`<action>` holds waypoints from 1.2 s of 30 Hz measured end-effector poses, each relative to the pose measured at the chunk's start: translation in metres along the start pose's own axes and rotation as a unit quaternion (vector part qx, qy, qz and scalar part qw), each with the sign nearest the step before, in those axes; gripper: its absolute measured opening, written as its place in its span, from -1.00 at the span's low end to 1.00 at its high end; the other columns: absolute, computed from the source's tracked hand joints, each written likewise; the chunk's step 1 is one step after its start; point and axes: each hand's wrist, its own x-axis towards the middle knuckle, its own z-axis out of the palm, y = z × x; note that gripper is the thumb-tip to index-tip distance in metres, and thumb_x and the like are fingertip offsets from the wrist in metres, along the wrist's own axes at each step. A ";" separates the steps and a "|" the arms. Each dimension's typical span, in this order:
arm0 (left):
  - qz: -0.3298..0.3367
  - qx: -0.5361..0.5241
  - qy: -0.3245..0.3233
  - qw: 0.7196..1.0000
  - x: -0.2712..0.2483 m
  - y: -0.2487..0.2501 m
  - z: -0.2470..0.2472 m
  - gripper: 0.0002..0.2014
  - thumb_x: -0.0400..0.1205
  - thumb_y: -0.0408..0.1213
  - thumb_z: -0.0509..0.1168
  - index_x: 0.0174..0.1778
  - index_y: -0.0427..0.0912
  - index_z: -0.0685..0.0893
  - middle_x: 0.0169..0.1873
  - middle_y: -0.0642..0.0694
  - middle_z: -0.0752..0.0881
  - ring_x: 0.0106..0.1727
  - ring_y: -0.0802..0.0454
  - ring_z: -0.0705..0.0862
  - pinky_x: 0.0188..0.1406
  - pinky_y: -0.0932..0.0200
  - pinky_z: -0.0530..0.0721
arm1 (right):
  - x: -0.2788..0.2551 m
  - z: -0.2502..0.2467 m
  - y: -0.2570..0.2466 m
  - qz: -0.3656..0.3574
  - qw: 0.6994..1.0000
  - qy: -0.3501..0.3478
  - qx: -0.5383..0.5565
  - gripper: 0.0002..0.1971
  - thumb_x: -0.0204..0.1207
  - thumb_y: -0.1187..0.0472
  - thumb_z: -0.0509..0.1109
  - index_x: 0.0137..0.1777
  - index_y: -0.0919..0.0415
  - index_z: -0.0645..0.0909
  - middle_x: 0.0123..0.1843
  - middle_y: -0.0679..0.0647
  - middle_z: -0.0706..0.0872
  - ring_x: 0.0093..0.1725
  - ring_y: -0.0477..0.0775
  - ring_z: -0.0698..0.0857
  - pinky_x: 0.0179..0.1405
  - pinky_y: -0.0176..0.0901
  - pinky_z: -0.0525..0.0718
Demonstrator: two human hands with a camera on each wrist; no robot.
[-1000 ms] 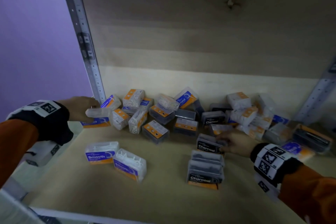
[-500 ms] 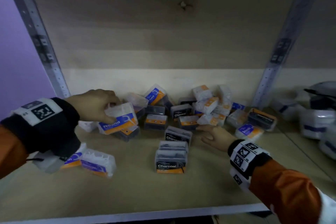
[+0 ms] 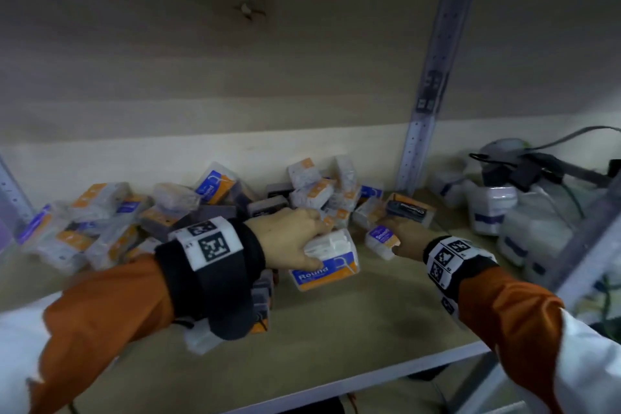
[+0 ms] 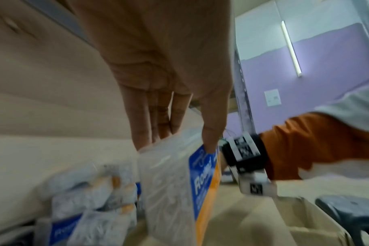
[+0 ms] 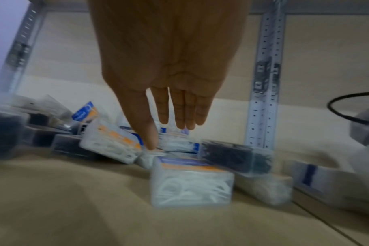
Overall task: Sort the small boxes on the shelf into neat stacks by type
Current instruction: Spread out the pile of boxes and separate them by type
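Nearest, half hidden under the left forearm, a short stack [image 3: 262,302] of dark boxes stood on the shelf [image 3: 353,339], seemingly the only neat one in view. Just beyond, the left hand [image 3: 289,242] clamped a clear "Round" box [image 3: 331,262] from above, fingers [image 4: 156,119] on one side and thumb on the label edge, carrying it low over the board. To its right, the right hand [image 5: 169,79] hung with fingers straight and apart, holding nothing, just over a "Smooth" box [image 3: 381,240] by the heap's edge. Farther back, the heap [image 3: 201,205] of mixed boxes lay jumbled along the rear wall. By this, sorting was barely begun; most boxes remained.
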 end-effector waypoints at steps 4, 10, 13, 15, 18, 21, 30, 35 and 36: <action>0.028 0.015 -0.049 0.998 0.033 0.015 0.018 -0.53 0.60 -0.09 0.30 0.36 -0.28 0.50 0.27 -0.23 0.51 0.24 -0.15 0.54 0.18 0.02 0.51 | 0.005 -0.002 0.017 0.031 0.999 -0.014 -0.027 -0.39 0.55 0.40 0.26 0.60 0.22 0.22 0.57 0.17 0.38 0.52 0.14 0.42 0.44 -0.12 0.39; 0.031 0.043 -0.120 0.991 0.065 0.027 0.043 -0.51 0.65 -0.09 0.24 0.40 -0.34 0.44 0.31 -0.27 0.43 0.24 -0.24 0.55 0.17 -0.07 0.54 | 0.016 0.001 0.029 0.041 0.997 -0.038 -0.050 -0.38 0.58 0.43 0.20 0.63 0.20 0.14 0.59 0.21 0.33 0.52 0.19 0.41 0.43 -0.09 0.41; 0.026 0.039 -0.142 0.989 0.076 0.030 0.052 -0.50 0.65 -0.13 0.24 0.43 -0.36 0.42 0.34 -0.28 0.41 0.24 -0.27 0.55 0.14 -0.07 0.57 | 0.021 0.004 0.031 0.035 0.997 -0.047 -0.059 -0.36 0.58 0.45 0.19 0.64 0.18 0.11 0.58 0.23 0.35 0.52 0.21 0.41 0.46 -0.08 0.39; 0.023 0.035 -0.151 0.988 0.083 0.031 0.056 -0.49 0.66 -0.15 0.24 0.45 -0.36 0.40 0.36 -0.28 0.39 0.25 -0.28 0.56 0.14 -0.07 0.58 | 0.025 0.006 0.033 0.026 0.997 -0.047 -0.060 -0.35 0.57 0.45 0.19 0.64 0.18 0.11 0.58 0.22 0.35 0.54 0.21 0.39 0.49 -0.08 0.36; 0.021 0.029 -0.164 0.986 0.091 0.033 0.059 -0.51 0.66 -0.17 0.23 0.46 -0.36 0.40 0.38 -0.30 0.38 0.25 -0.30 0.56 0.14 -0.09 0.57 | 0.030 0.009 0.035 0.017 0.996 -0.047 -0.069 -0.36 0.56 0.45 0.21 0.63 0.19 0.14 0.57 0.21 0.37 0.54 0.21 0.39 0.49 -0.07 0.35; 0.016 0.025 -0.168 0.985 0.096 0.034 0.060 -0.53 0.66 -0.18 0.24 0.44 -0.35 0.41 0.37 -0.29 0.40 0.26 -0.30 0.55 0.16 -0.10 0.57 | 0.033 0.012 0.036 0.013 0.996 -0.047 -0.071 -0.39 0.56 0.44 0.23 0.60 0.21 0.20 0.54 0.23 0.41 0.51 0.21 0.43 0.45 -0.07 0.40; 0.028 -0.007 -0.192 0.981 0.111 0.027 0.055 -0.45 0.62 -0.01 0.28 0.40 -0.32 0.44 0.31 -0.29 0.52 0.24 -0.23 0.56 0.11 0.02 0.52 | 0.040 0.013 0.039 -0.022 0.994 -0.056 -0.090 -0.36 0.56 0.44 0.23 0.62 0.14 0.18 0.60 0.17 0.33 0.58 0.19 0.33 0.55 -0.07 0.27; -0.019 -0.016 -0.168 0.985 0.124 0.008 0.049 -0.43 0.67 0.07 0.15 0.48 -0.25 0.43 0.42 -0.24 0.49 0.40 -0.17 0.49 0.37 0.04 0.43 | 0.051 0.005 0.037 -0.056 0.981 -0.083 -0.165 -0.31 0.58 0.42 0.22 0.66 0.16 0.05 0.69 0.14 0.12 0.66 0.18 0.14 0.65 -0.03 0.11; -0.028 -0.003 -0.167 0.986 0.128 0.004 0.049 -0.47 0.67 0.02 0.18 0.47 -0.25 0.45 0.43 -0.23 0.50 0.41 -0.17 0.50 0.39 0.03 0.44 | 0.053 0.004 0.036 -0.056 0.976 -0.094 -0.191 -0.30 0.59 0.41 0.23 0.66 0.18 0.02 0.69 0.15 0.09 0.67 0.19 0.12 0.65 -0.02 0.09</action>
